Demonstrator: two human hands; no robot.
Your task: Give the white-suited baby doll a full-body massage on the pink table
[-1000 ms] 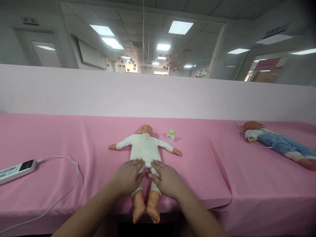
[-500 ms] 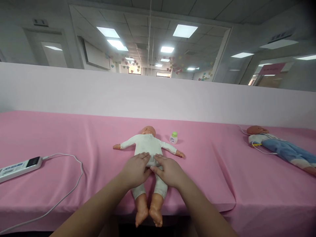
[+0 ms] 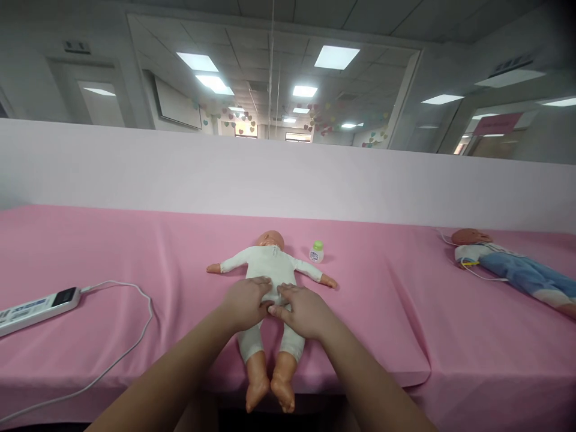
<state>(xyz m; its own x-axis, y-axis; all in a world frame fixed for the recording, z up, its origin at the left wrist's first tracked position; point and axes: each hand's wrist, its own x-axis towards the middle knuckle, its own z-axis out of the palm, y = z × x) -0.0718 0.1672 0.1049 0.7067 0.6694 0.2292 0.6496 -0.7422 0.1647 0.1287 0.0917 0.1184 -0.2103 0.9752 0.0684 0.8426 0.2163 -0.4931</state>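
A baby doll [image 3: 271, 261] in a white suit lies on its back on the pink cloth, arms spread, bare feet toward me at the front edge. My left hand [image 3: 246, 304] rests open on the left side of its lower belly, fingers pointing up the body. On the right side of the belly my right hand [image 3: 302, 311] lies open in the same way. The two thumbs meet over the doll's hips. Neither hand holds anything. Right of the doll's head stands a small clear bottle [image 3: 317, 252] with a green cap.
On the left lies a white power strip [image 3: 40, 309] with a cable curving to the front edge. A second doll [image 3: 517, 270] in blue and white, with thin tubing, lies at the far right. Behind the pink-covered table [image 3: 180, 246] runs a white partition [image 3: 288, 180] below glass.
Both hands stay on the doll's belly, with only a slight shift of the fingers and thumbs. The view has moved very slightly.
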